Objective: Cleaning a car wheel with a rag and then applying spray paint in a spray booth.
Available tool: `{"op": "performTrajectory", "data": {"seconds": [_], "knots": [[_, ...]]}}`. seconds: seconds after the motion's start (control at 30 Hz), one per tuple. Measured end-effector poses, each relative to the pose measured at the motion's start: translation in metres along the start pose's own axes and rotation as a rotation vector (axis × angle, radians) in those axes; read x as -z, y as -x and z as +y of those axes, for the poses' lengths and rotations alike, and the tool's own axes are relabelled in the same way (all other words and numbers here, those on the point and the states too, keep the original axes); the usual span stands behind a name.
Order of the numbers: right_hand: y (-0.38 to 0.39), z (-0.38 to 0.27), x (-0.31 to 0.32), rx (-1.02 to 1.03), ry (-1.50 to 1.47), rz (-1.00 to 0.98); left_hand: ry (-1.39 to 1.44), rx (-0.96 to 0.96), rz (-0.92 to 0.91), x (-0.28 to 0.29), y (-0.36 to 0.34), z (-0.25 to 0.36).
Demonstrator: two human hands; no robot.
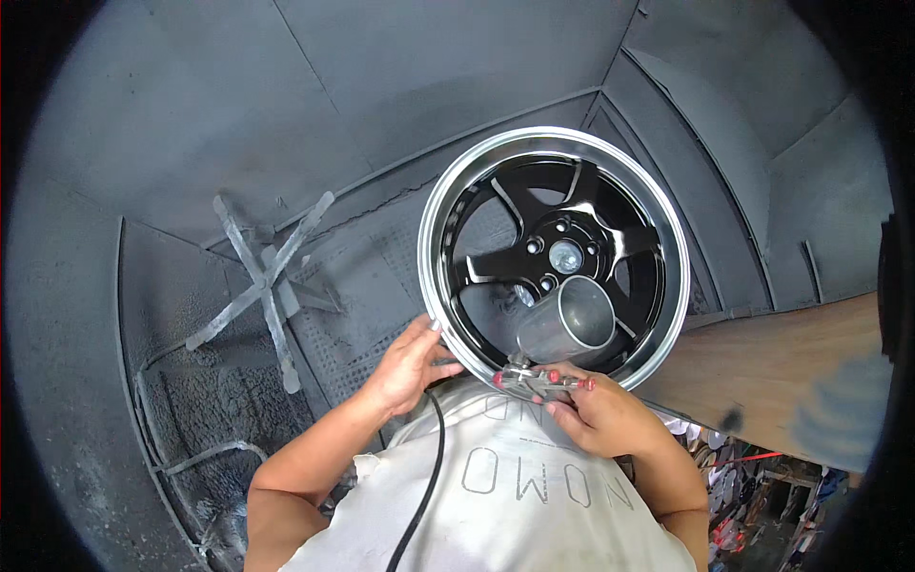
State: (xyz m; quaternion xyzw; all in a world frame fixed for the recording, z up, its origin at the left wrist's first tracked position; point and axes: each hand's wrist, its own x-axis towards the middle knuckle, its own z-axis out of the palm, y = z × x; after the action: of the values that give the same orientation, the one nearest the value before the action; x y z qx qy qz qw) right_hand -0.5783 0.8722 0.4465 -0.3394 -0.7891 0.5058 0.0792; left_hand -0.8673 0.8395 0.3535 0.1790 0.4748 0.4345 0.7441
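In front of me is a wheel rim (pixel 675 286) with a polished silver lip and glossy black spokes. My left hand (pixel 408 370) is at its lower left edge, fingertips against the lip and fingers apart. A small pale spot shows at the fingertips; I cannot make out what it is. My right hand (pixel 599 417) is wrapped round a spray gun (pixel 534 383) with red knobs, held close to my body below the wheel. The gun's open metal cup (pixel 553 326) covers part of the lower spokes. Whether a finger is on the trigger is hidden.
A metal stand with crossed arms (pixel 262 286) is on the left, beside a rough, paint-crusted surface (pixel 224 400). Grey panels (pixel 362 86) enclose the space. A black hose (pixel 432 486) runs down my pale apron. At right are a wooden board (pixel 791 357) and clutter beneath it.
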Motion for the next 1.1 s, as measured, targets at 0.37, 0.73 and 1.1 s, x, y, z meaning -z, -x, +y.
{"op": "performTrajectory", "data": {"seconds": [0.37, 0.73, 1.1], "knots": [[-0.003, -0.006, 0.025, 0.014, -0.027, 0.549, -0.315, -0.674, 0.403, 0.087, -0.077, 0.051], [0.121, 0.057, 0.037, -0.163, 0.07, 0.721, -0.947, 0.263, 0.277, 0.18, 0.051, -0.307], [0.167, 0.068, -0.015, -0.015, -0.234, 0.074, -0.705, 0.534, 0.391, 0.09, 0.24, -0.451]]}}
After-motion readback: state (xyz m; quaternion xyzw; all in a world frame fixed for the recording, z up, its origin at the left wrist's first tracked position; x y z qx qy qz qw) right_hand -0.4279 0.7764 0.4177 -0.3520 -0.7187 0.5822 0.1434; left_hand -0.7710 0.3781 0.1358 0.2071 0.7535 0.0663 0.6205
